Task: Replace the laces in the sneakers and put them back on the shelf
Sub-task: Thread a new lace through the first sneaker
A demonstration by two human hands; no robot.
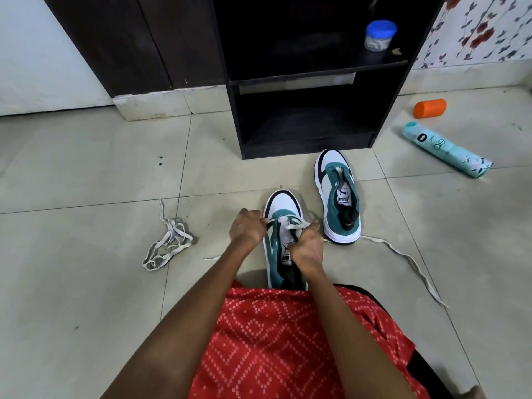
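- Sneaker [283, 204] lies toe-first toward the shelf [316, 71], between our hands.
- Our left hand [247, 228] and right hand [306, 247] each pinch its lace [295, 225] beside the eyelets.

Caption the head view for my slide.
Left hand and right hand pinch the lace on the near sneaker; far sneaker stands nearby.

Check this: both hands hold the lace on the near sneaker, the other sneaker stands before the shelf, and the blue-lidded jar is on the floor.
The jar is not on the floor; it stands on the shelf, as the head view shows. The rest holds: left hand and right hand hold the lace on the near sneaker, the other sneaker stands before the shelf.
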